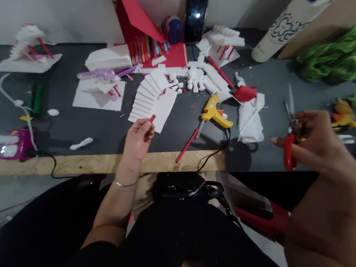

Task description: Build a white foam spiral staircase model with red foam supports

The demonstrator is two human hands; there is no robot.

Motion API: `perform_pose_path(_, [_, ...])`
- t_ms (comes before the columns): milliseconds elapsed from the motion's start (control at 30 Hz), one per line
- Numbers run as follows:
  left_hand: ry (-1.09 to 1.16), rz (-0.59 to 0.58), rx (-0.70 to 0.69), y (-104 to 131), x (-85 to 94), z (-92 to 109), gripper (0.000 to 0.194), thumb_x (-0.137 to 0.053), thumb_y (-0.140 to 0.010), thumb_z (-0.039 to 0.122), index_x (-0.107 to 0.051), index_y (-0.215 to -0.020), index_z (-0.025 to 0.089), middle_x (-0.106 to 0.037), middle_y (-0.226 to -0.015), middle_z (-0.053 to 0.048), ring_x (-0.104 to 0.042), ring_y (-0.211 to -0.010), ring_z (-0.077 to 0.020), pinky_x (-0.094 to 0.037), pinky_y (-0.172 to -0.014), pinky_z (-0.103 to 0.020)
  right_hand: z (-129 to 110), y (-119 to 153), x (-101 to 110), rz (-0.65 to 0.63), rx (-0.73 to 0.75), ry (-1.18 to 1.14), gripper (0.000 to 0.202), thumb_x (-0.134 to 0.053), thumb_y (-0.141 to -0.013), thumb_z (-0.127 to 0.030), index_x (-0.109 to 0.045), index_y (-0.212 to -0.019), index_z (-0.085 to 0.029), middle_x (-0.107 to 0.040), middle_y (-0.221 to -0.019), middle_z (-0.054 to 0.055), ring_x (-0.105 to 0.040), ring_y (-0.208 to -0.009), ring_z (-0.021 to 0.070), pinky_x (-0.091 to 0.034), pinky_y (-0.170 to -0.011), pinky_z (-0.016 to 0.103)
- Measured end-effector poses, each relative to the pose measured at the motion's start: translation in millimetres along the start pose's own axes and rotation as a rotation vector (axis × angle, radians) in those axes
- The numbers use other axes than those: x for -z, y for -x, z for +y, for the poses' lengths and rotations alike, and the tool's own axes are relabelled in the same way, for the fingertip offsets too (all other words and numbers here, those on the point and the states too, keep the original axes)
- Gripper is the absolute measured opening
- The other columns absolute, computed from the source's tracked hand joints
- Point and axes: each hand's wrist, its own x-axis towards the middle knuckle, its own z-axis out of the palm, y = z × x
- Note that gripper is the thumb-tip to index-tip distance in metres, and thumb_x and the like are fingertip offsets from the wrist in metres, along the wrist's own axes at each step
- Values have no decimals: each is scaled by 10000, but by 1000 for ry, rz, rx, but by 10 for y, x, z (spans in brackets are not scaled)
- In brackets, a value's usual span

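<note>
My left hand (139, 137) pinches a short red piece (152, 118) between thumb and fingers, just in front of a fan of white folded strips (148, 95) on the dark table (109, 127). Over the table's right side, my right hand (315, 138) holds scissors (289, 150) with red and yellow handles, their blades pointing away from me and slightly apart. Between the hands lies a yellow glue gun (215, 112), with a long red stick (187, 145) beside its nozzle, reaching over the wooden edge. Crumpled white paper (249, 121) rests right of the glue gun.
White models with red supports stand at the back left (30, 63) and back right (225, 48). A purple-topped model (99, 90) is nearer. A white bottle (292, 15), green yarn (330, 55) and a magenta device (18, 144) are around. The glue gun's black cord (214, 153) crosses the front edge.
</note>
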Motion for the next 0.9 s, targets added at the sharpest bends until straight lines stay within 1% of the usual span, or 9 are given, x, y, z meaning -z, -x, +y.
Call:
perform_pose_path(33, [-8, -22, 2, 24, -32, -15, 124, -812, -715, 119, -703, -698, 178, -649, -587, 24, -552, -498, -46, -389, -449, -136, -193, 19, -98, 2, 86, -115, 678, -746, -746, -714, -535, -1203, -260, -568, -782, -7, -555, -596, 184, -511, -562, 350])
perform_pose_path(67, [-13, -33, -4, 50, -61, -28, 129, -827, -709, 138, -704, -705, 179, -649, -592, 27, -543, -498, -43, -388, -453, -140, -398, 37, -215, -59, 167, -162, 624, -714, -800, -700, -563, -1208, -252, -615, -870, 36, -595, -678, 197, -542, -632, 369])
perform_pose_path(167, [-41, -43, -7, 135, -123, -47, 138, -852, -710, 187, -714, -728, 190, -654, -614, 31, -529, -515, -43, -393, -474, -157, -969, 60, -600, -219, 362, -196, 535, -640, -895, -662, -638, -1194, -219, -683, -1046, 121, -640, -790, 221, -558, -714, 389])
perform_pose_path(233, [-56, -31, 3, 189, -141, -46, 134, -860, -714, 200, -727, -735, 200, -659, -623, 29, -531, -531, -50, -401, -485, -170, -1229, 43, -807, -278, 439, -202, 521, -607, -920, -660, -656, -1181, -212, -697, -1049, 131, -638, -800, 236, -553, -735, 400])
perform_pose_path(300, [-55, -17, 21, 229, -149, -46, 137, -873, -708, 203, -739, -738, 205, -665, -627, 25, -535, -539, -56, -409, -491, -178, -1378, 15, -929, -312, 477, -208, 506, -610, -929, -648, -658, -1183, -213, -709, -1043, 133, -634, -799, 242, -543, -737, 395])
perform_pose_path(433, [-28, -59, 48, 251, -159, -79, 201, -917, -672, 246, -727, -711, 194, -651, -609, 29, -538, -526, -54, -413, -489, -173, -1486, -17, -973, -338, 504, -235, 502, -613, -938, -648, -655, -1168, -204, -731, -1024, 133, -626, -768, 228, -519, -710, 369])
perform_pose_path(633, [-6, -108, 45, 229, -180, -133, 316, -972, -591, 304, -693, -662, 174, -648, -589, 33, -539, -509, -46, -400, -480, -157, -1536, -12, -951, -358, 506, -245, 555, -531, -955, -719, -655, -1131, -208, -710, -875, 89, -626, -700, 204, -472, -647, 325])
perform_pose_path(800, [8, -115, 23, 245, -199, -142, 311, -983, -573, 326, -728, -673, 180, -676, -599, 27, -545, -508, -42, -396, -478, -149, -1549, -14, -959, -367, 512, -230, 641, -501, -936, -775, -652, -1135, -185, -692, -857, 96, -618, -697, 208, -475, -645, 336])
perform_pose_path(900, [-12, -104, 10, 259, -222, -146, 263, -964, -594, 313, -757, -698, 190, -703, -641, 12, -565, -535, -54, -414, -488, -165, -1550, -2, -968, -371, 510, -222, 640, -496, -940, -773, -643, -1146, -185, -688, -868, 101, -609, -691, 207, -478, -642, 345])
